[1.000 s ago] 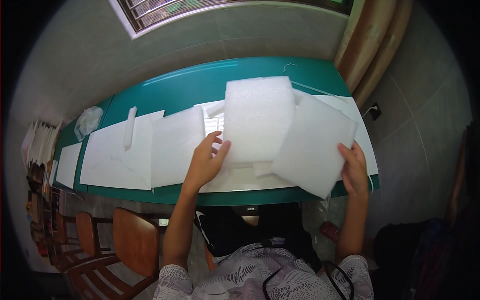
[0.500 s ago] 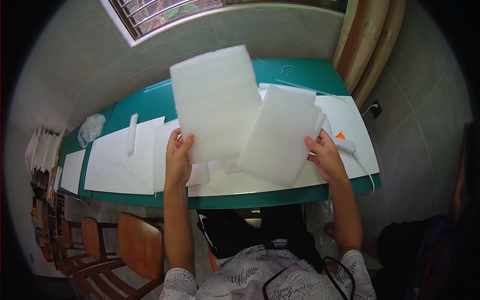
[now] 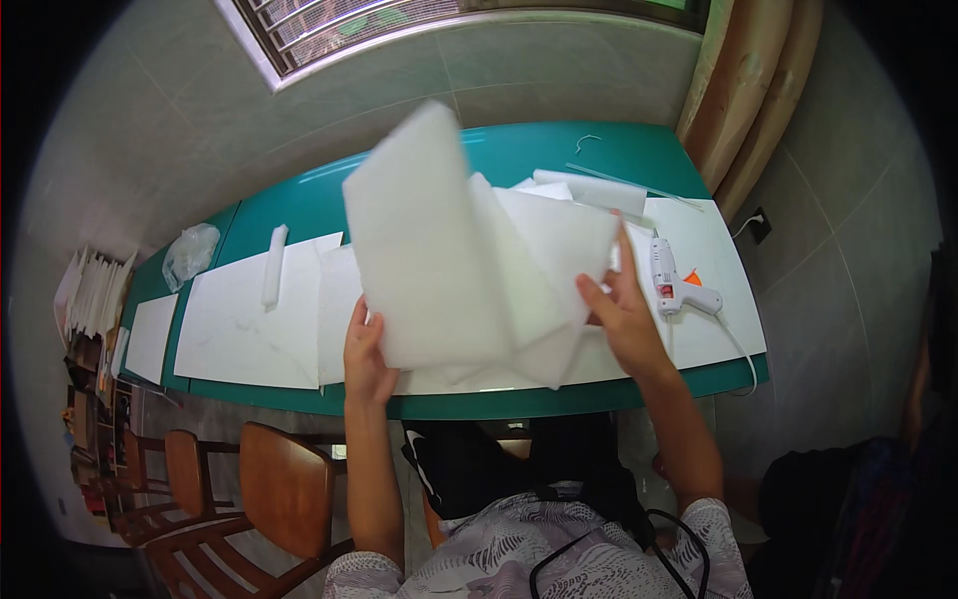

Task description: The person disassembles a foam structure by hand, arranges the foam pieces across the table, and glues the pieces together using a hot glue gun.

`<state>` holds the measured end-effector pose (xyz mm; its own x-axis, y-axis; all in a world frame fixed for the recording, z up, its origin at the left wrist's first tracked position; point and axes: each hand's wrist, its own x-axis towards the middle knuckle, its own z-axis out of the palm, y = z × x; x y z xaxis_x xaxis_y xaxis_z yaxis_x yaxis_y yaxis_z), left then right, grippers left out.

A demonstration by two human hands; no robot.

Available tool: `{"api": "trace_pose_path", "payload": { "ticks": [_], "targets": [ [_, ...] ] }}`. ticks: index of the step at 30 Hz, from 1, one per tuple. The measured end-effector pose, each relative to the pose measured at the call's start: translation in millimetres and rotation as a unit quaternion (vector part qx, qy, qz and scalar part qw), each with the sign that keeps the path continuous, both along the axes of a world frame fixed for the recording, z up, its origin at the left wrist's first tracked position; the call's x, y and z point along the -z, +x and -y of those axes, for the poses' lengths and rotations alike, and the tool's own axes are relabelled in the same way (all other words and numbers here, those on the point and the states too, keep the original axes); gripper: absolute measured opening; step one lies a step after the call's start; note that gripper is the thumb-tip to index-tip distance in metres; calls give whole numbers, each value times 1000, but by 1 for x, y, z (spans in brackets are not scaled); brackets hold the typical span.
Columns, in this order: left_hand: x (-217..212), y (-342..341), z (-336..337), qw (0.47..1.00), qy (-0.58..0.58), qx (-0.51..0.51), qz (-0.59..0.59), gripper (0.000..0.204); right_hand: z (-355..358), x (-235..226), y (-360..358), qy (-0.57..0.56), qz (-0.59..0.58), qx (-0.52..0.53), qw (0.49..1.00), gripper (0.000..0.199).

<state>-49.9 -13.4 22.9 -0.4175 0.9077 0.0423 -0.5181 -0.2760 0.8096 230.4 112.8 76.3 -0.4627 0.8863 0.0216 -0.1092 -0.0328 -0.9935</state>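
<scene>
My left hand [image 3: 369,357] grips a white fibrous padding sheet [image 3: 424,250] by its lower left edge and holds it tilted up above the table; its upper part is blurred. In my right hand [image 3: 632,324], the thumb and fingers close on the right edge of a second white sheet [image 3: 562,228]. Another pale sheet [image 3: 524,290] shows in the gap between these two, partly covered, and I cannot tell which hand bears it. Just right of my right hand, a white glue gun [image 3: 671,285] lies on its side.
A white board [image 3: 720,240] covers the right of the green table [image 3: 329,205]. Another board [image 3: 239,339] bears a white roll [image 3: 274,265]. At the far left sit a clear plastic bag [image 3: 190,255] and stacked sheets [image 3: 95,299]. Wooden chairs [image 3: 284,489] stand at the front left.
The left sheet has turned and tilted. My right hand has moved left with its sheet, and the sheets now overlap differently. The glue gun has come into fuller view.
</scene>
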Motion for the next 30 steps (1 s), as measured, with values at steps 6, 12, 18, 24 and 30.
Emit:
{"api": "trace_pose_path", "payload": {
  "ticks": [6, 12, 18, 24, 30],
  "targets": [
    [3, 15, 5, 993, -42, 6, -111, 55, 1, 16, -14, -10, -95, -134, 986, 82],
    [-3, -42, 31, 994, 100, -1, -42, 51, -5, 14, 17, -103, -87, -138, 981, 80],
    [6, -131, 112, 960, 58, -262, 78, 39, -27, -6, 80, -46, -167, 101, 980, 55],
    [2, -128, 133, 952, 14, -304, -17, 40, -43, -7, 141, -80, -206, 174, 960, 42],
    [-7, -81, 103, 950, -188, -160, -190, 52, -33, 10, 128, -98, -185, 151, 966, 46]
  ]
}}
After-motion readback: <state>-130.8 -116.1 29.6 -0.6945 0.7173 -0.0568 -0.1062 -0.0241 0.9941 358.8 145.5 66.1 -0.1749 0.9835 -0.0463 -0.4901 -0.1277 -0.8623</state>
